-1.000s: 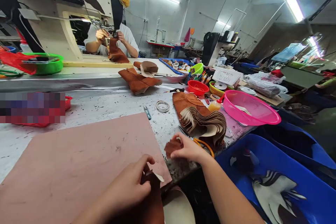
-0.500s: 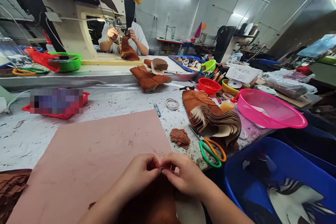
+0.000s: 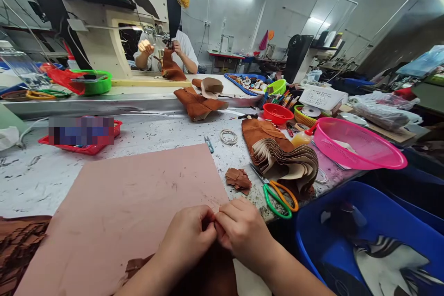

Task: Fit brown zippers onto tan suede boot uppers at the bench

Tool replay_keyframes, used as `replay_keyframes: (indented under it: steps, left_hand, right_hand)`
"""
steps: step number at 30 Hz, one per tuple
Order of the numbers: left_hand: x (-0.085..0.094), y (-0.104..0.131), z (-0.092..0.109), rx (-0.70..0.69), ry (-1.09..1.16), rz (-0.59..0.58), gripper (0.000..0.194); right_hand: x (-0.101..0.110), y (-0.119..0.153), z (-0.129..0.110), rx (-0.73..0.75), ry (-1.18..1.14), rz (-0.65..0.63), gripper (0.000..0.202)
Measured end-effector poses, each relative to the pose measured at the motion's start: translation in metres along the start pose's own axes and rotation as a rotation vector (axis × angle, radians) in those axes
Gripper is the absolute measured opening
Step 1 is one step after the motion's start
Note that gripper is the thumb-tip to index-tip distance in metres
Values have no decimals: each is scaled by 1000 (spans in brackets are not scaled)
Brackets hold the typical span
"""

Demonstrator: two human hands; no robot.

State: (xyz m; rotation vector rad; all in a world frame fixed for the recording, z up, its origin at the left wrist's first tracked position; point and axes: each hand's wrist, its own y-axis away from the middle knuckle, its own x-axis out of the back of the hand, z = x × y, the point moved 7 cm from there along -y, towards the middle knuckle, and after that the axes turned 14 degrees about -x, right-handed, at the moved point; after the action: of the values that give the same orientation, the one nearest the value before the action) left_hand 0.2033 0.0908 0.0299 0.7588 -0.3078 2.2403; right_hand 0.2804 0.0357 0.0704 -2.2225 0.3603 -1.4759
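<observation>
At the near edge of the table my left hand [image 3: 190,231] and my right hand [image 3: 243,231] meet fingertip to fingertip. Both are closed in a pinch at the top edge of a brown leather piece [image 3: 218,270] that hangs below them. The fingers hide the exact spot they grip. A pale underside [image 3: 249,280] shows beneath my right wrist. Brown leather scraps [image 3: 137,266] lie beside my left forearm. Just beyond my right hand are a small pile of brown leather strips [image 3: 238,180] and scissors [image 3: 277,196] with green and orange handles.
A pink mat [image 3: 138,194] covers the near table. To the right sit stacked brown leather pieces [image 3: 284,157], a pink basket [image 3: 360,148] and a blue tub [image 3: 364,217]. Thread snips [image 3: 208,144] lie ahead. Behind a sewing machine [image 3: 93,32], another person [image 3: 185,48] works on brown leather.
My right hand's fingers have curled in closer against my left fingertips, covering the edge that showed between them. The camera view has shifted slightly. The other person's hand at the machine has moved a little.
</observation>
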Motion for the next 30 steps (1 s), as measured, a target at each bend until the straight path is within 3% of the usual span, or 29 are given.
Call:
replay_keyframes:
  steps: [5, 8, 12, 14, 17, 19, 20, 22, 25, 27, 30]
  left_hand:
    - [-4, 4, 0, -13, 107, -6, 11]
    - [-6, 7, -3, -3, 164, -13, 14]
    - [-7, 11, 1, -1, 210, -41, 14]
    - [-5, 14, 7, -10, 230, -62, 14]
    - [0, 20, 16, -11, 230, -146, 15]
    - [4, 25, 19, -11, 188, -235, 17]
    - [6, 28, 19, -12, 164, -273, 19]
    - [10, 32, 18, -20, 142, -310, 23]
    - [11, 33, 16, -20, 193, -317, 23]
    - [10, 34, 17, -22, 241, -318, 21]
    - [16, 43, 20, -12, 293, -310, 21]
  right_hand:
    - [10, 2, 9, -111, -208, 64, 15]
    - [9, 4, 19, -252, -461, -51, 16]
    - [2, 8, 17, -401, -618, -148, 14]
    - [-6, 13, 23, -583, -812, -158, 15]
    - [-15, 31, 48, -960, -1335, -94, 22]
    - [-8, 44, 66, -1041, -1510, -76, 28]
    - [0, 50, 74, -1023, -1461, -133, 31]
    - [14, 66, 82, -947, -1139, -355, 34]
    - [16, 93, 73, -849, -737, -637, 32]
    - [2, 105, 51, -850, -823, -734, 38]
    - [-27, 106, 8, -842, -1163, -844, 48]
